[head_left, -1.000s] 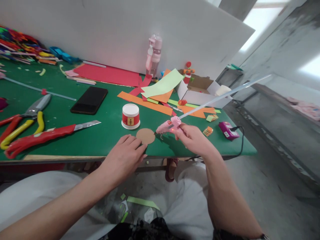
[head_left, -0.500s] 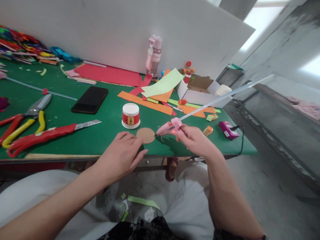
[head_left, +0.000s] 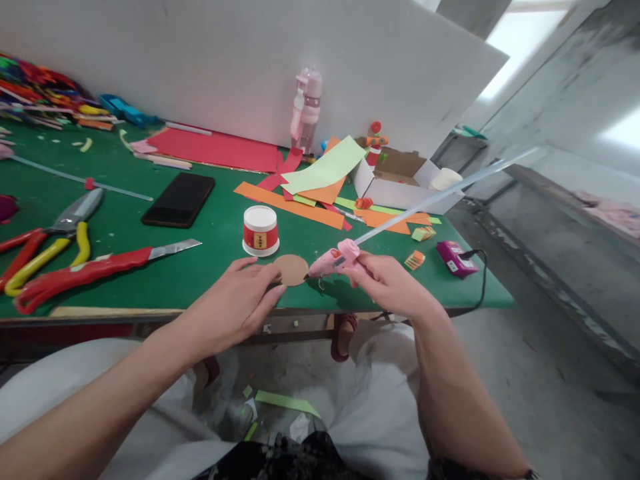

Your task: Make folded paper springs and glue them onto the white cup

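Note:
A round brown cardboard disc (head_left: 293,271) lies at the front of the green table. My left hand (head_left: 245,293) pinches its left edge between thumb and fingers. My right hand (head_left: 387,280) is wrapped round a pink hot glue gun (head_left: 327,262). The gun's nozzle points left and meets the disc's right edge. A long clear glue stick (head_left: 440,197) juts from the back of the gun, up to the right. Just behind the disc stands an upturned white paper cup (head_left: 261,231) with a red and gold label.
To the left lie a red-handled folding saw (head_left: 95,272), pliers (head_left: 75,217) and a black phone (head_left: 179,199). Coloured paper strips (head_left: 325,167), a pink bottle (head_left: 307,110) and a white box (head_left: 400,190) are behind. A purple power unit (head_left: 456,259) sits at right.
My left thumb has come up to the disc's edge and the fingers have closed on it. The glue gun has shifted slightly left with my right hand.

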Tool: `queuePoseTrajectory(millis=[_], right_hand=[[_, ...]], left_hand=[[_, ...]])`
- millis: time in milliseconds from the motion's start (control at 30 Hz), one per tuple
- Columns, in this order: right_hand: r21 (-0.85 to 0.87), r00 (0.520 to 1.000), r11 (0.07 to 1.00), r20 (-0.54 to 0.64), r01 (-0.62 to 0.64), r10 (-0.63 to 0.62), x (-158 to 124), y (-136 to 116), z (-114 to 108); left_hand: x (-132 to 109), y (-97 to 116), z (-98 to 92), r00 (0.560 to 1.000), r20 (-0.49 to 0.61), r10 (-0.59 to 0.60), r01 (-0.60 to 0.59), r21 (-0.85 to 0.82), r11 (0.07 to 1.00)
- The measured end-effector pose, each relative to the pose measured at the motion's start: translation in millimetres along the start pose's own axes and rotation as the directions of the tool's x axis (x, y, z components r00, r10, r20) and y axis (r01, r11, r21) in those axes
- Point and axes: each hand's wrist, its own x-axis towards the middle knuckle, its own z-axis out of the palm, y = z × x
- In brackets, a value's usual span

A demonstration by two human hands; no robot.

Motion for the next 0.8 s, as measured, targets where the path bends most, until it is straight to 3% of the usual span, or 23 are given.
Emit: queuePoseTrajectory(millis=[400,800], right_hand=[[0.025,0.999,0.999,0.031,0.025,-0.026,0.8,1.2,1.0],[0.043,0.999,0.999,0.036,0.017,-0.018,-0.7,-2.1,-0.1]], left_hand=[[2.5,-1.7,-6.5,0.997,0.064,-0.045,0.049,-0.068,0.996],[2.2,-1.6,-7.6,0.999,0.043,-0.025,0.029,-0.087,0.996]])
